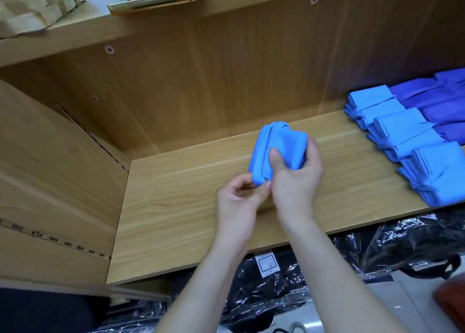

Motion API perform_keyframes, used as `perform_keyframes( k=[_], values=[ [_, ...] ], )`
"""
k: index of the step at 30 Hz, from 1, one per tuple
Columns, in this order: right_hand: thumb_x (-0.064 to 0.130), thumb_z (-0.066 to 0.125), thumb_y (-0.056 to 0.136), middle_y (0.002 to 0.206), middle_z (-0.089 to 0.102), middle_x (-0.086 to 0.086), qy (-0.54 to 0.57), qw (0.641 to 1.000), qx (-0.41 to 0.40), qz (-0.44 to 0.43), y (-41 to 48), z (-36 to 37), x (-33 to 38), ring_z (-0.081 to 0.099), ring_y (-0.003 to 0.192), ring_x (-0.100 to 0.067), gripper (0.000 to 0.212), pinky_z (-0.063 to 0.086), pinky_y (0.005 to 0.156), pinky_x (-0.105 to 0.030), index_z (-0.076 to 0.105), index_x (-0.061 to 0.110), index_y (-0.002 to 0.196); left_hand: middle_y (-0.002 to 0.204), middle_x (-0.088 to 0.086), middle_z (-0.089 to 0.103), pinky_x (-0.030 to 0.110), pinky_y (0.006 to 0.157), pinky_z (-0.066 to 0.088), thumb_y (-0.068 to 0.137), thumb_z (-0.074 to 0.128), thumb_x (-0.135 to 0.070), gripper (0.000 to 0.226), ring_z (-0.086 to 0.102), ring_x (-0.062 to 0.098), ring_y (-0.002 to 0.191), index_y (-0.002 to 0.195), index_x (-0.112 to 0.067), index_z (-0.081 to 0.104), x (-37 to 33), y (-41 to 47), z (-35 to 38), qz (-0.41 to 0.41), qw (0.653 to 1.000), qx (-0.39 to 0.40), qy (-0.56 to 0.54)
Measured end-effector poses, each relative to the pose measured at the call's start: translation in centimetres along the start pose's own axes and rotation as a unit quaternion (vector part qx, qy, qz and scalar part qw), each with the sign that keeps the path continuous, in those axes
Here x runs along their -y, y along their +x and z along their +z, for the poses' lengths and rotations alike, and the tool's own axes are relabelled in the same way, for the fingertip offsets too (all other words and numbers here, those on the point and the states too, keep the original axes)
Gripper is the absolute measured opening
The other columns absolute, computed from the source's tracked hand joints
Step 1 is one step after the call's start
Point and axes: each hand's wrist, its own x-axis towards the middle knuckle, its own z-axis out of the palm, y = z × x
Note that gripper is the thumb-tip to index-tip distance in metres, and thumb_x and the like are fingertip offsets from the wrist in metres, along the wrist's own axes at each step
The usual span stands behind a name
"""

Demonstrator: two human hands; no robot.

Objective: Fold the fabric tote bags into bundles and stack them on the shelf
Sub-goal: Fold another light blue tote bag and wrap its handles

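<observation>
Above the middle of the wooden shelf board (176,207), a half-folded light-blue tote bag (279,141) is held upright; whether its lower edge touches the board cannot be told. The right hand (297,179) grasps the bag from the right side, thumb pressed on its front face and fingers wrapped behind. The left hand (236,199), fingers curled, pinches the bag's lower corner. At the right end of the same board lies a row of folded light-blue bundles (402,131), with purple folded bags (440,101) just behind them against the back panel. Below the board, black goods in clear plastic (377,247) carry a white label (266,262). On the upper shelf (75,38) rests a gold-edged box (151,3).
</observation>
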Motion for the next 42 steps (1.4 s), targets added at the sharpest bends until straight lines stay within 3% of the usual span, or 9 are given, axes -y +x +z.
perform_keyframes(
  k=[5, 13, 19, 23, 28, 34, 37, 39, 42],
  values=[
    [0.011, 0.065, 0.084, 0.096, 0.055, 0.021, -0.212, 0.954, 0.084, -0.197, 0.2, -1.0, -0.2, 0.049, 0.079, -0.007, 0.041, 0.035, 0.071, -0.021, 0.05, 0.02, 0.121, 0.081, -0.006, 0.057, 0.012, 0.069, 0.039, 0.064, 0.067, -0.01, 0.014, 0.05, 0.002, 0.072, 0.074, -0.017, 0.074, -0.8, -0.4, -0.2, 0.042, 0.996, -0.001, 0.082],
    [0.009, 0.056, 0.085, 0.111, 0.058, 0.003, -0.292, 0.901, 0.269, -0.177, -0.6, -3.6, 0.1, 0.059, 0.091, -0.029, 0.086, 0.048, 0.079, -0.04, 0.002, 0.044, 0.144, 0.062, -0.006, 0.061, 0.016, 0.057, 0.04, 0.091, 0.06, -0.007, 0.018, 0.05, 0.003, 0.055, 0.074, -0.012, 0.064, -4.5, 2.4, -1.6, -0.031, 0.995, 0.065, 0.073],
    [-0.009, 0.051, 0.073, 0.114, 0.051, 0.007, -0.352, 0.866, 0.282, -0.213, 0.7, -3.7, 0.1, 0.05, 0.108, -0.021, 0.081, 0.045, 0.08, -0.036, 0.02, 0.041, 0.129, 0.072, 0.007, 0.06, 0.026, 0.066, 0.044, 0.08, 0.063, -0.016, 0.014, 0.05, 0.012, 0.068, 0.08, -0.002, 0.066, -3.9, 1.7, -1.3, 0.079, 0.976, 0.088, 0.182],
    [0.001, 0.058, 0.076, 0.102, 0.054, 0.027, -0.199, 0.913, 0.336, -0.118, 0.9, -4.1, 0.6, 0.055, 0.095, -0.005, 0.066, 0.044, 0.081, -0.024, 0.034, 0.049, 0.114, 0.08, 0.01, 0.062, 0.025, 0.069, 0.049, 0.077, 0.066, -0.016, 0.013, 0.055, 0.009, 0.073, 0.09, -0.013, 0.066, -3.7, 0.8, -1.9, 0.119, 0.963, 0.098, 0.222],
    [0.007, 0.057, 0.068, 0.09, 0.056, 0.021, -0.092, 0.925, 0.369, -0.025, 1.1, -4.8, 1.6, 0.053, 0.084, -0.011, 0.054, 0.052, 0.077, -0.046, 0.045, 0.045, 0.105, 0.107, 0.001, 0.065, 0.018, 0.075, 0.051, 0.063, 0.086, -0.008, 0.057, 0.062, 0.009, 0.093, 0.109, -0.019, 0.055, -2.9, 0.4, -2.4, 0.047, 0.991, 0.025, 0.126],
    [0.011, 0.046, 0.059, 0.086, 0.052, 0.018, -0.107, 0.904, 0.413, 0.023, 1.4, -4.8, 2.0, 0.048, 0.078, -0.01, 0.064, 0.047, 0.07, -0.036, 0.04, 0.052, 0.108, 0.086, 0.0, 0.075, 0.022, 0.067, 0.053, 0.065, 0.08, 0.002, 0.03, 0.069, 0.01, 0.078, 0.093, -0.003, 0.07, -4.2, 0.5, -1.9, -0.027, 0.988, 0.133, 0.072],
    [0.008, 0.052, 0.057, 0.114, 0.054, 0.013, -0.154, 0.877, 0.454, 0.014, 1.8, -5.0, 1.3, 0.053, 0.101, -0.007, 0.076, 0.048, 0.093, -0.033, 0.038, 0.053, 0.117, 0.081, -0.008, 0.073, 0.021, 0.069, 0.052, 0.062, 0.079, 0.015, 0.039, 0.065, 0.005, 0.075, 0.088, -0.013, 0.07, -4.2, 0.3, -1.5, 0.035, 0.987, 0.092, 0.127],
    [0.004, 0.06, 0.059, 0.14, 0.048, 0.008, -0.137, 0.842, 0.518, 0.068, 2.6, -6.1, 1.3, 0.048, 0.125, -0.009, 0.087, 0.035, 0.112, -0.035, 0.037, 0.046, 0.132, 0.089, -0.012, 0.073, 0.025, 0.076, 0.052, 0.062, 0.075, 0.013, 0.044, 0.066, 0.003, 0.083, 0.092, -0.019, 0.071, -4.0, 0.3, -2.2, 0.197, 0.949, 0.093, 0.227],
    [0.018, 0.081, 0.067, 0.148, 0.044, -0.013, 0.164, 0.761, 0.557, 0.288, 3.5, -7.6, 2.2, 0.049, 0.126, -0.036, 0.091, 0.035, 0.109, -0.055, 0.036, 0.032, 0.145, 0.109, -0.005, 0.072, 0.043, 0.089, 0.046, 0.072, 0.075, 0.001, 0.038, 0.065, 0.019, 0.1, 0.105, -0.018, 0.069, -3.3, 1.0, -4.0, 0.484, 0.748, 0.098, 0.444]
  ],
)
